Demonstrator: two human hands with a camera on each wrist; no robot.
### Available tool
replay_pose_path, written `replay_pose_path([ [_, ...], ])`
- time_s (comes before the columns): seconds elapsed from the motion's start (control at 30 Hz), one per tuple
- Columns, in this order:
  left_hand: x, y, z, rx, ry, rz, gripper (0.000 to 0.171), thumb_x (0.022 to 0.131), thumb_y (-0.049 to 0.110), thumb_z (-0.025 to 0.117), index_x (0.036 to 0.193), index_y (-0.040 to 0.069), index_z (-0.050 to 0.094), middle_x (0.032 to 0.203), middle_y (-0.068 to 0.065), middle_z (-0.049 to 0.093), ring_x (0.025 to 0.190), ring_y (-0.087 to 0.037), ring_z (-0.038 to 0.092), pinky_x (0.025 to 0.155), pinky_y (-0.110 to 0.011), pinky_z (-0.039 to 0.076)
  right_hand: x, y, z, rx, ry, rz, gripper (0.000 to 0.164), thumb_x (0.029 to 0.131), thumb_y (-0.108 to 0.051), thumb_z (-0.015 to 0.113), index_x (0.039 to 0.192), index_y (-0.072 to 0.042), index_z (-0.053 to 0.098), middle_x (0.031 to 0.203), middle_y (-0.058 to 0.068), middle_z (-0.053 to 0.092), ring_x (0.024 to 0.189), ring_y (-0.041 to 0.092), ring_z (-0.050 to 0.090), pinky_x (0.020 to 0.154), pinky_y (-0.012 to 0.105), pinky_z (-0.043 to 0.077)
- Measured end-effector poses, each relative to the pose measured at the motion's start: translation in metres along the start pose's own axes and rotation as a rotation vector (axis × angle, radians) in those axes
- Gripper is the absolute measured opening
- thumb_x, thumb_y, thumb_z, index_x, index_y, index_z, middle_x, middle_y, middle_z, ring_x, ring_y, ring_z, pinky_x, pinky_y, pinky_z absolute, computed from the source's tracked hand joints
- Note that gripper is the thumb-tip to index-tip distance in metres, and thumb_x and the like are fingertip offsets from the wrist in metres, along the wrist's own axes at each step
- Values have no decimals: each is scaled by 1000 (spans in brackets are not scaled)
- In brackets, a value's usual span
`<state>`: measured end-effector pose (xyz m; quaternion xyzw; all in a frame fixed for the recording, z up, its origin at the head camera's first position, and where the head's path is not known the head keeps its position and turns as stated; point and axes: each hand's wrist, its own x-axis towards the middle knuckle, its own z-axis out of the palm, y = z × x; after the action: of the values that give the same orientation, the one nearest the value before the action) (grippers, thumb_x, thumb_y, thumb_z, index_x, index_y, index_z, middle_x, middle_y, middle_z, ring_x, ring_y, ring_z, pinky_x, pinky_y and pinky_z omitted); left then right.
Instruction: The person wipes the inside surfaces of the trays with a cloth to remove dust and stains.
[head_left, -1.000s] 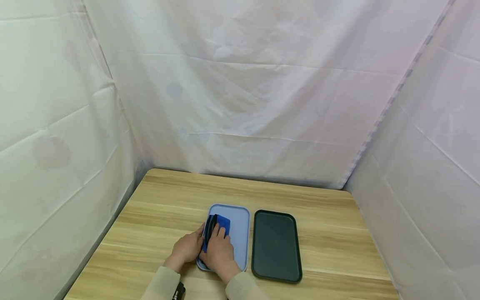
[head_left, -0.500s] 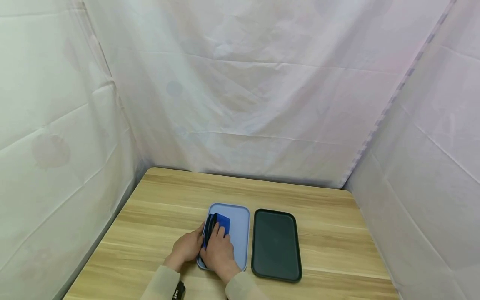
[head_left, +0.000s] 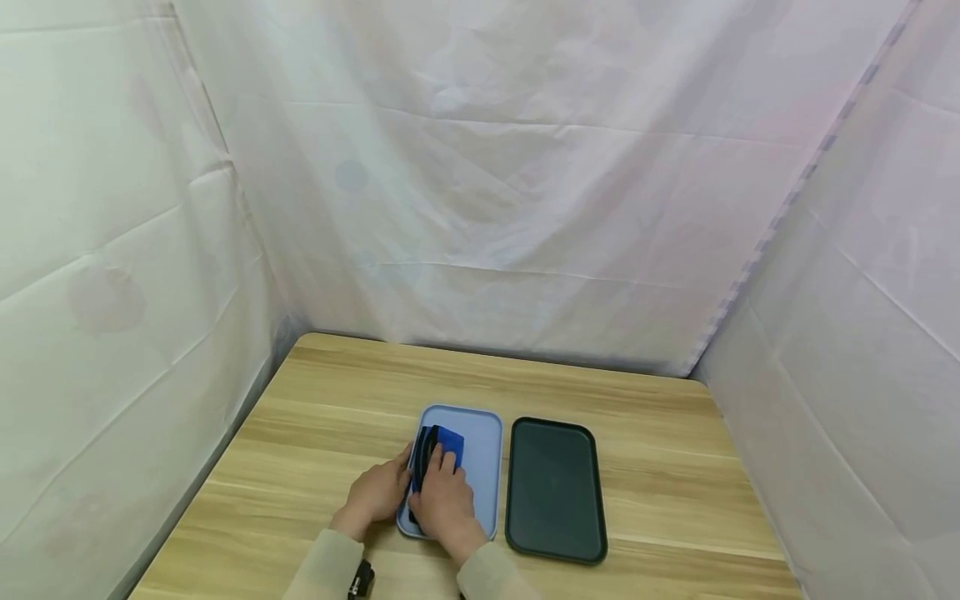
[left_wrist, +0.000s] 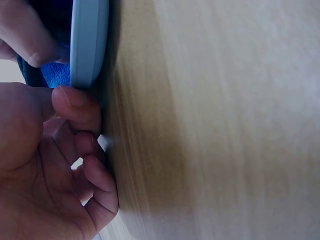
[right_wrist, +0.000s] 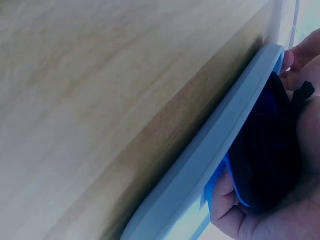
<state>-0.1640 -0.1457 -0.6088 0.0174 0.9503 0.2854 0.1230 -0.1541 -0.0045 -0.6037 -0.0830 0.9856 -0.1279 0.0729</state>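
A blue fuzzy cloth item with black parts point(head_left: 452, 442) lies along the left side of the light blue tray point(head_left: 483, 475); its exact kind cannot be told. My right hand point(head_left: 444, 504) lies over the item and grips it, fingers on its blue part. In the right wrist view the black fabric point(right_wrist: 267, 150) sits under the palm, with fingertips curled at the blue edge. At the tray's left rim is my left hand point(head_left: 375, 493). In the left wrist view, its thumb presses the tray rim point(left_wrist: 89, 45) while its other fingers curl close to the tabletop.
A dark green tray point(head_left: 555, 492) lies just right of the light blue one, a narrow gap between them. Both rest on a wood-grain table point(head_left: 337, 392). Pale hanging cloth point(head_left: 480, 208) encloses the back and both sides. A black band point(head_left: 361, 578) shows by the left sleeve.
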Motion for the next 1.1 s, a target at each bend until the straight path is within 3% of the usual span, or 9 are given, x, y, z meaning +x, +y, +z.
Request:
replay_pose_path([
  [0.37,1,0,0,25,6,1,53,107,23,54,158,13,45,117,-19,75,72,-20,59,70,-46,54,1,9,-3,55,-25,2,88,90,-40,77,160,-4,37,133,20,52,95,30,61,63,44,55],
  [0.53,1,1,-1,18,7,3,53,106,23,54,158,12,45,105,-16,75,70,-20,57,66,-42,51,-2,13,-6,46,-28,-12,86,91,-40,76,160,-7,37,133,19,52,94,30,60,63,43,55],
  [0.8,0,3,-1,14,-2,3,53,107,25,55,157,11,45,103,-15,74,70,-20,57,65,-41,50,-5,22,-8,46,-31,-40,85,92,-40,76,161,-9,37,139,19,53,95,30,62,63,44,55],
  [1.1,-2,3,-3,2,-7,0,54,107,24,53,158,10,44,74,-6,60,62,-17,53,60,-36,45,-7,28,-11,51,-64,-33,84,93,-40,76,162,-13,36,144,18,51,98,30,60,69,46,56],
])
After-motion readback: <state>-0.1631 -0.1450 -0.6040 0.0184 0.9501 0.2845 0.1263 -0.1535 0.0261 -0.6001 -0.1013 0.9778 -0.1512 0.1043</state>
